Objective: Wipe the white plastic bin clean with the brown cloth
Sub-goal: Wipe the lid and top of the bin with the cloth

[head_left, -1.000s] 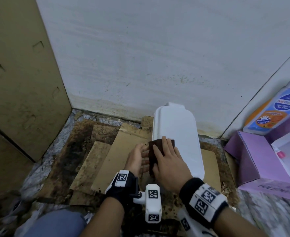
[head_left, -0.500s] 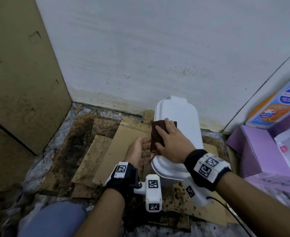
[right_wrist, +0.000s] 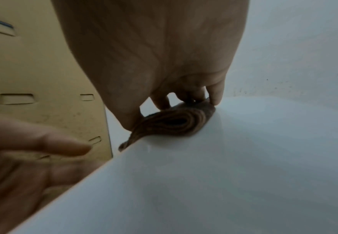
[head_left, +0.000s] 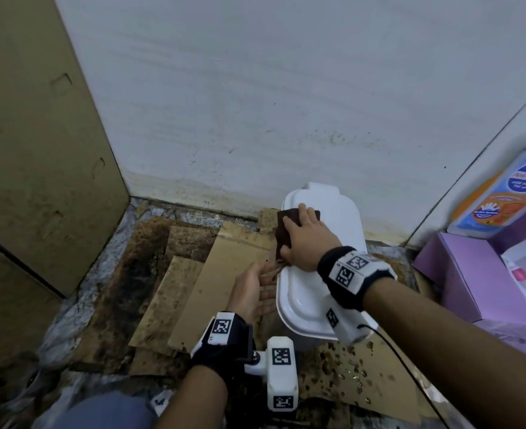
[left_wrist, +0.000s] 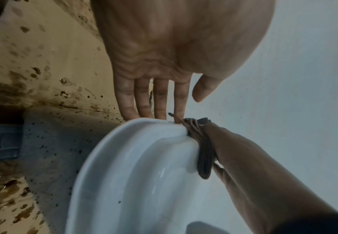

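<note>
The white plastic bin (head_left: pixel 305 301) stands on the floor near the wall, lid on top. My right hand (head_left: pixel 305 239) presses the folded brown cloth (head_left: pixel 284 218) onto the lid's far left part, fingers over it and thumb hooked at its near edge. In the right wrist view the cloth (right_wrist: pixel 174 125) bunches under the fingers on the bin (right_wrist: pixel 224 174). My left hand (head_left: pixel 255 289) is open, its straight fingers against the bin's left side just under the rim. The left wrist view shows those fingertips (left_wrist: pixel 142 110) at the rim (left_wrist: pixel 124 126), beside the cloth (left_wrist: pixel 204 158).
Stained cardboard sheets (head_left: pixel 212 274) cover the wet floor left of the bin. A tall cardboard panel (head_left: pixel 38 150) stands at the left and a white wall (head_left: pixel 286 103) behind. A purple box (head_left: pixel 478 274) and a detergent bottle (head_left: pixel 503 205) sit at the right.
My right hand has slid the cloth along the lid away from me, toward the wall. The left hand has stayed against the bin's left side.
</note>
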`<state>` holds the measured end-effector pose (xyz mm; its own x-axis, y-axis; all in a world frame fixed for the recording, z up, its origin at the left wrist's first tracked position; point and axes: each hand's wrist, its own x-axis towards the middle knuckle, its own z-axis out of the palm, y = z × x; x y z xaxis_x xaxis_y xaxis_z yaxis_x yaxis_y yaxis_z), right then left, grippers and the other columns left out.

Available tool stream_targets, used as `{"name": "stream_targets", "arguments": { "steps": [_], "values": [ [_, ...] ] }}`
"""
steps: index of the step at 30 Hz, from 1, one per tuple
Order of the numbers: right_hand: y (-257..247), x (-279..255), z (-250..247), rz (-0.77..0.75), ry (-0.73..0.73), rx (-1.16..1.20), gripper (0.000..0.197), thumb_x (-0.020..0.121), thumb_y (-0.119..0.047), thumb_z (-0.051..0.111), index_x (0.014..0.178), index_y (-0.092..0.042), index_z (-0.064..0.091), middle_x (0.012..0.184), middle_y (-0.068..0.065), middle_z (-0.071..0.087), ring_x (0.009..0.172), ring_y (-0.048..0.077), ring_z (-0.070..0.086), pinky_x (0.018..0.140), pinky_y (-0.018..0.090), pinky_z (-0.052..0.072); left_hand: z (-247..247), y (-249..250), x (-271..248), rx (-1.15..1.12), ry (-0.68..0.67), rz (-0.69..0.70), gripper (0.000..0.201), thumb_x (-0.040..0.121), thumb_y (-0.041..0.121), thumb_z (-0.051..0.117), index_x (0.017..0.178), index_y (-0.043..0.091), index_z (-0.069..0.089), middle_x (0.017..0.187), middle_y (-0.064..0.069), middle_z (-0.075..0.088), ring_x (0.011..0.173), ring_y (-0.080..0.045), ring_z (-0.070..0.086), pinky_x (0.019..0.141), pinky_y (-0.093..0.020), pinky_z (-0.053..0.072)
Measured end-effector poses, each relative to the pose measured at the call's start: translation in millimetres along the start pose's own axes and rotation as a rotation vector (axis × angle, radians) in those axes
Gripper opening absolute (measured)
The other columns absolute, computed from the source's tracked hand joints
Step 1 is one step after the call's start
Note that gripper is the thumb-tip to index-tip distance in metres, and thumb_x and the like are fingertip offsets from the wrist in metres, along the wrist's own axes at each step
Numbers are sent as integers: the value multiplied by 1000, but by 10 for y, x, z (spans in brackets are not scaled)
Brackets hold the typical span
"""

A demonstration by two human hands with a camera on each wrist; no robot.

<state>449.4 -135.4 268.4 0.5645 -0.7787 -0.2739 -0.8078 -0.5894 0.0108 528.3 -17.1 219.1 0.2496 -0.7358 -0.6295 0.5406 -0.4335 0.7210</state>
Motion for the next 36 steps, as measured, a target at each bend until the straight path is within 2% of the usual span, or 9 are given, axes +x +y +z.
{"name": "stream_targets", "arguments": {
  "steps": [7, 12, 17, 22, 27, 30, 32, 34, 36],
  "values": [
    [123, 276, -119, -20, -38, -28, 64, 91, -39, 49, 147, -17, 27, 159, 20, -2, 145, 35, 4, 116, 47, 21, 23, 34, 31, -14, -2, 9, 39, 105, 34, 36, 98, 20, 72, 90, -6, 66, 76, -20, 58, 63, -29, 50],
    [111, -311, 112, -146, 59, 5, 63, 93, -40, 44, 148, -16, 26, 159, 20, 3, 146, 34, 6, 118, 44, 19, 36, 36, -1, -17, -10, 6, 38, 106, 35, 36, 97, 20, 70, 88, -5, 66, 74, -18, 59, 67, -30, 49],
    [10, -801, 327, -163, 88, 9, 64, 95, -43, 37, 151, -18, 19, 160, 17, -4, 149, 32, -1, 119, 42, 9, 58, 37, -77, -10, -3, 21, 35, 106, 34, 37, 101, 20, 69, 96, -7, 67, 79, -21, 63, 68, -33, 53],
    [5, -489, 199, -137, 52, 4, 64, 94, -40, 41, 150, -16, 20, 160, 20, -3, 148, 33, 0, 119, 44, 15, 23, 16, -76, 20, 14, 36, 33, 105, 34, 38, 104, 21, 69, 94, -7, 70, 77, -20, 64, 66, -30, 53],
    [104, 34, 22, -66, 22, 5, 65, 94, -38, 42, 150, -17, 18, 159, 20, -6, 147, 35, -2, 119, 46, 13, 11, -10, -33, 25, 5, 25, 30, 100, 35, 52, 106, 18, 76, 102, -11, 73, 89, -26, 66, 72, -33, 54],
    [160, 247, -86, -36, 0, 25, 64, 94, -37, 43, 150, -19, 19, 160, 19, -6, 148, 34, -2, 119, 45, 13, 5, -17, -12, 24, -13, 58, 19, 98, 20, 59, 110, 20, 75, 101, -11, 77, 77, -22, 69, 62, -29, 55],
    [176, 315, -126, -35, -13, 25, 64, 94, -37, 44, 150, -19, 21, 160, 18, -6, 147, 34, -2, 119, 45, 13, 7, -31, 21, 25, -11, 75, 26, 97, 6, 58, 115, 19, 71, 102, -10, 76, 67, -20, 66, 51, -25, 51],
    [180, 312, -125, -43, -18, 19, 64, 94, -37, 44, 150, -19, 21, 160, 19, -6, 147, 34, -2, 119, 46, 13, 14, -49, 57, 44, -4, 81, 31, 95, -1, 58, 119, 16, 68, 113, -16, 73, 73, -23, 66, 50, -24, 51],
    [186, 225, -88, -60, -7, 25, 64, 95, -38, 42, 151, -18, 19, 160, 19, -6, 147, 34, -3, 119, 46, 14, 21, -75, 80, 43, 1, 83, 33, 95, -2, 58, 120, 16, 68, 117, -19, 71, 83, -26, 67, 56, -27, 53]
  ]
}}
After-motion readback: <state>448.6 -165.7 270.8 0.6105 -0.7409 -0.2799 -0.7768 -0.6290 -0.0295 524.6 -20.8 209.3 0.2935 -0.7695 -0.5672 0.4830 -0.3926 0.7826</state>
